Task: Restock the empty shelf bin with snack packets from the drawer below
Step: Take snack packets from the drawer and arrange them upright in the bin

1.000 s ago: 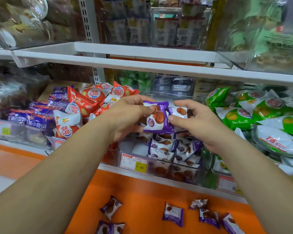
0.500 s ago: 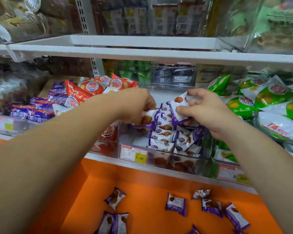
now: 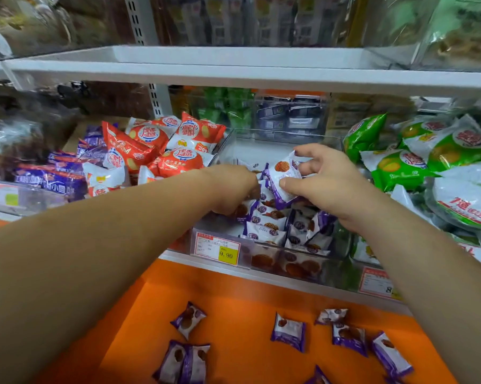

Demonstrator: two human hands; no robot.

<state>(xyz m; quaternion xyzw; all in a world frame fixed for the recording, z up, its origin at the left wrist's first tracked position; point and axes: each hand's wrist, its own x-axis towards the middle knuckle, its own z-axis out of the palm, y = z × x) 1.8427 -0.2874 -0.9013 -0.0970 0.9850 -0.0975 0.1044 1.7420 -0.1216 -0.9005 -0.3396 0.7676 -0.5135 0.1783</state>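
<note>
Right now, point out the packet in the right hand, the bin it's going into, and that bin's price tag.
packet [image 3: 283,172]: head view, white front face.
bin [image 3: 275,133]: head view, clear back rim.
price tag [image 3: 228,254]: head view, yellow price patch.

- White shelf [image 3: 233,76] spans overhead, on a slotted upright [image 3: 157,99].
- Red packets [image 3: 150,151] heaped left, green packets [image 3: 427,159] right.
- Price tag [image 3: 216,247] below, marked 9.90.

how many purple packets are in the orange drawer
8 packets: one upper left, two side by side below it, one mid-drawer, three at right, one cut off at bottom edge; arms may hide more.
</note>
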